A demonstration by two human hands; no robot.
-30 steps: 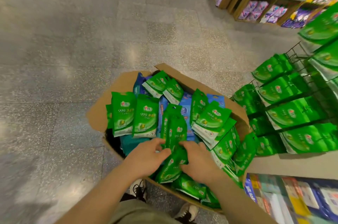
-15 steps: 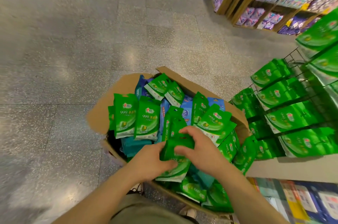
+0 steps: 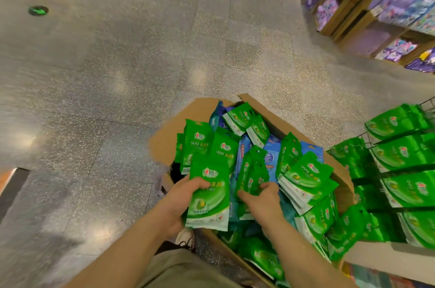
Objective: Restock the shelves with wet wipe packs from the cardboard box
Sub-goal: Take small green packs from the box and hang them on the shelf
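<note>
An open cardboard box (image 3: 186,113) stands on the floor, full of green wet wipe packs with some blue packs among them. My left hand (image 3: 181,203) grips one green pack (image 3: 209,196) upright at the box's near left side. My right hand (image 3: 263,200) reaches into the middle of the box and pinches a bunch of narrow green packs (image 3: 253,174). On the right, a wire rack (image 3: 430,104) holds rows of the same green packs (image 3: 400,153).
Grey speckled floor spreads to the left and beyond the box. Wooden shelves (image 3: 348,5) with purple packs stand at the far right. A lower shelf with coloured goods (image 3: 386,278) lies at the bottom right. My shoe (image 3: 186,238) is beside the box.
My left hand has lifted one green pack up and to the left, apart from the pile. My right hand let go of it and moved onto another bunch of packs. The view tilted upward.
</note>
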